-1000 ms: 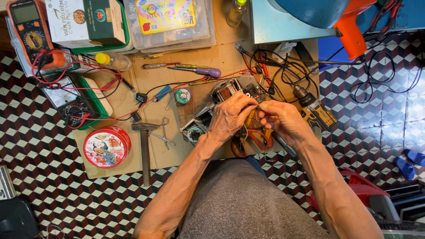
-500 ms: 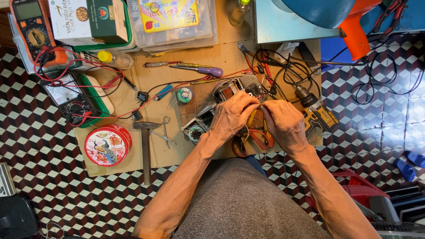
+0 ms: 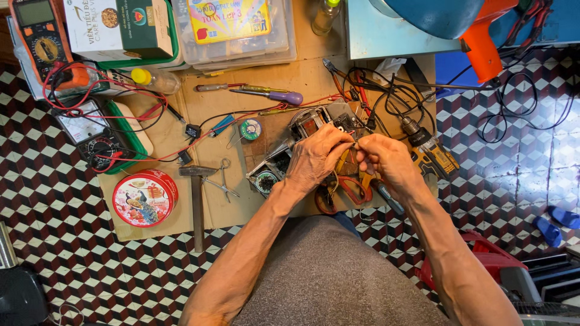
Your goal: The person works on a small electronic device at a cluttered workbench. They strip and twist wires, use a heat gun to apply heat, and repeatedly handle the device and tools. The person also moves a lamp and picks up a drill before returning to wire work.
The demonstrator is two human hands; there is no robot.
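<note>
While pinching a thin wire [image 3: 354,145] between them, left hand [image 3: 317,158] and right hand [image 3: 386,160] meeting fingertip to fingertip, just above the small motor [image 3: 314,121] on the cardboard [image 3: 302,75]; orange-handled scissors [image 3: 350,184] beneath, hammer [image 3: 196,199] well left.

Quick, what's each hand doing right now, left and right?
Left hand: closed, fingertips pinching a thin wire above the small motor.
Right hand: closed, pinching the same wire from the other side.
</note>
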